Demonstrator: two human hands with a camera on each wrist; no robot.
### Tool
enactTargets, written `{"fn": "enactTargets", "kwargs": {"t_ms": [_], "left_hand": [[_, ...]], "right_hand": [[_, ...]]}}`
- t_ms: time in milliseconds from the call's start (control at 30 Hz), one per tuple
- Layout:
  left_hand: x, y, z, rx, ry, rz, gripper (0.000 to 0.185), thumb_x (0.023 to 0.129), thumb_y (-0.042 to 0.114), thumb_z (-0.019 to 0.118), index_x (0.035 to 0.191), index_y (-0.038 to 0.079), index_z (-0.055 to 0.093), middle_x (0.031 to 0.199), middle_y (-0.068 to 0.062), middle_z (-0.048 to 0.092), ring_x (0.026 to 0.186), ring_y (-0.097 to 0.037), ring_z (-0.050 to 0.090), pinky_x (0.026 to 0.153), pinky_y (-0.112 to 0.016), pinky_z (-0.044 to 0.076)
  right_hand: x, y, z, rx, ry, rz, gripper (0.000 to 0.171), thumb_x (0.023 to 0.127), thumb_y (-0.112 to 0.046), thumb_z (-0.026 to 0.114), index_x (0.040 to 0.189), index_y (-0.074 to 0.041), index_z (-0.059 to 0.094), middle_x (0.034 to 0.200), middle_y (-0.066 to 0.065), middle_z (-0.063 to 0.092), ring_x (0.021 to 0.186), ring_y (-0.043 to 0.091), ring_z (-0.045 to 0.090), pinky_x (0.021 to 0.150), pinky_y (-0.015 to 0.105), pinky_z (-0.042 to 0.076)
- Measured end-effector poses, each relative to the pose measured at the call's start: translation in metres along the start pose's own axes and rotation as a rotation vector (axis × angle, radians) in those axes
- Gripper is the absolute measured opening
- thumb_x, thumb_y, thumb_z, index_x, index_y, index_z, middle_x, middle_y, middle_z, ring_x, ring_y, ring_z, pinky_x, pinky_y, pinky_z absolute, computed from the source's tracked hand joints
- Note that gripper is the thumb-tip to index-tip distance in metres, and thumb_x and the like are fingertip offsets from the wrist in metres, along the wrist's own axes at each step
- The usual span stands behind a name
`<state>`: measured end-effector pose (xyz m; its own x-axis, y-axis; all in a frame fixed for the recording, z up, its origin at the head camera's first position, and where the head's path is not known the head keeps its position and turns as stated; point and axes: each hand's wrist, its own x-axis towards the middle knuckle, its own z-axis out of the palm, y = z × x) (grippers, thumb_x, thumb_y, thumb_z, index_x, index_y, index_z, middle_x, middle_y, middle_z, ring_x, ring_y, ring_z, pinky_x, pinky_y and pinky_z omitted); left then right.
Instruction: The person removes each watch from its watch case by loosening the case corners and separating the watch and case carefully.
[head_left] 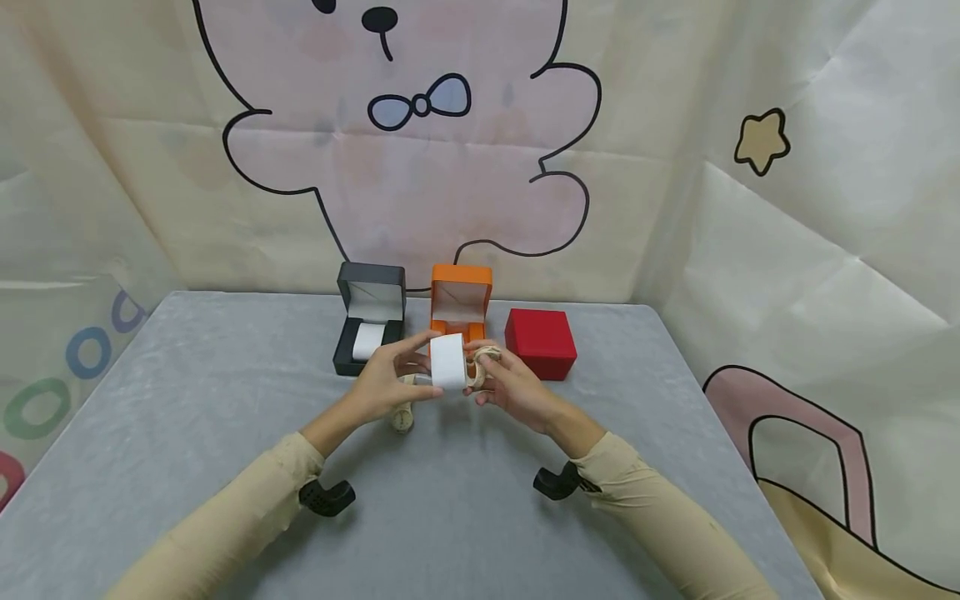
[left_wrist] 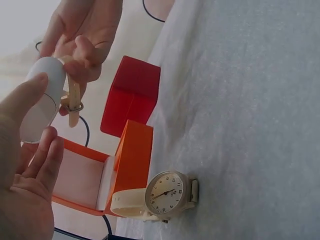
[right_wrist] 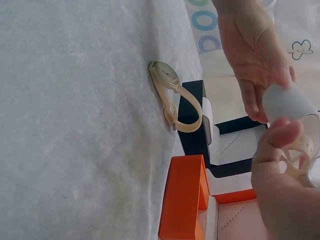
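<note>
My left hand (head_left: pixel 381 382) pinches a white watch cushion (head_left: pixel 448 362) between thumb and fingers, held up in front of the orange watch box (head_left: pixel 462 287). At the cushion's right side, my right hand (head_left: pixel 519 390) grips a wristwatch with a cream strap (left_wrist: pixel 73 95); its buckle shows in the left wrist view. Part of that watch's case is at the right wrist view's edge. My right fingertips also touch the cushion or lie very close to it. A second cream-strap wristwatch (left_wrist: pixel 167 194) lies on the table below the left hand, its strap looped.
Behind the hands the orange box stands with its lid up. To its left a dark grey watch box (head_left: pixel 371 287), also lid up, holds a white cushion (head_left: pixel 368 340). A closed red box (head_left: pixel 542 342) is to the right. Grey cloth (head_left: pixel 442 517) covers the table; a printed curtain hangs behind.
</note>
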<state>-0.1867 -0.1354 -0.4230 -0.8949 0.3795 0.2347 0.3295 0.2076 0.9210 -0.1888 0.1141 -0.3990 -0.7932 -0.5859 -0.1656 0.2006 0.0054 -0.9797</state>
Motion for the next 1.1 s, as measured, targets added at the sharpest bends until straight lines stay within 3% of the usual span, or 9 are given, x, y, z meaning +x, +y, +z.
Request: {"fn": "enactTargets", "kwargs": {"t_ms": [133,300,500,700,967,1100], "left_hand": [[0.0009,0.0014,-0.0011,0.016,-0.001,-0.016,0.083,0.078,0.006,0.086,0.151,0.006,0.047,0.126,-0.019,0.064,0.102,-0.024,0.067,0.1,-0.047,0.054],[0.0006,0.0033,-0.0025,0.034,-0.009,-0.032,0.082,0.078,0.007,0.087,0.15,0.007,0.048,0.12,-0.017,0.066,0.101,-0.024,0.067,0.1,-0.046,0.054],[0.0016,0.0053,-0.0042,0.061,-0.007,-0.016,0.083,0.078,0.008,0.087,0.151,0.008,0.048,0.136,-0.017,0.061,0.102,-0.025,0.067,0.1,-0.047,0.054],[0.0024,0.0023,-0.007,0.069,-0.007,-0.006,0.083,0.078,0.008,0.087,0.151,0.009,0.048,0.142,-0.015,0.058,0.101,-0.019,0.066,0.098,-0.042,0.056],[0.0011,-0.0034,-0.0078,0.039,-0.014,-0.012,0.082,0.079,0.009,0.086,0.151,0.011,0.048,0.14,-0.015,0.059,0.103,-0.017,0.065,0.099,-0.039,0.055],[0.0019,-0.0039,-0.0089,0.045,-0.015,-0.004,0.083,0.079,0.009,0.086,0.152,0.011,0.046,0.138,-0.014,0.06,0.104,-0.021,0.066,0.099,-0.044,0.055]], "right_hand": [[0.0017,-0.0035,0.0013,0.053,0.021,0.053,0.046,0.111,-0.04,0.03,0.148,-0.015,0.037,0.127,0.005,0.05,0.099,0.022,0.06,0.08,0.026,0.053],[0.0028,-0.0046,-0.0004,0.057,0.072,0.092,0.045,0.111,-0.043,0.029,0.143,-0.014,0.039,0.122,0.004,0.052,0.096,0.021,0.061,0.081,0.025,0.052],[0.0075,-0.0073,-0.0036,0.035,0.216,0.138,0.041,0.109,-0.047,0.034,0.129,-0.012,0.045,0.125,0.006,0.059,0.087,0.017,0.067,0.078,0.023,0.052],[0.0086,-0.0084,-0.007,0.061,0.236,0.134,0.045,0.108,-0.049,0.036,0.129,-0.011,0.051,0.132,0.01,0.061,0.087,0.016,0.071,0.078,0.023,0.055],[0.0082,-0.0061,-0.0068,0.133,0.29,0.11,0.044,0.109,-0.041,0.04,0.128,-0.003,0.052,0.105,0.002,0.064,0.083,0.014,0.069,0.073,0.023,0.053],[0.0067,-0.0058,-0.0083,0.165,0.307,0.096,0.039,0.108,-0.035,0.045,0.127,-0.003,0.057,0.102,0.001,0.063,0.085,0.014,0.067,0.075,0.022,0.052]]}}
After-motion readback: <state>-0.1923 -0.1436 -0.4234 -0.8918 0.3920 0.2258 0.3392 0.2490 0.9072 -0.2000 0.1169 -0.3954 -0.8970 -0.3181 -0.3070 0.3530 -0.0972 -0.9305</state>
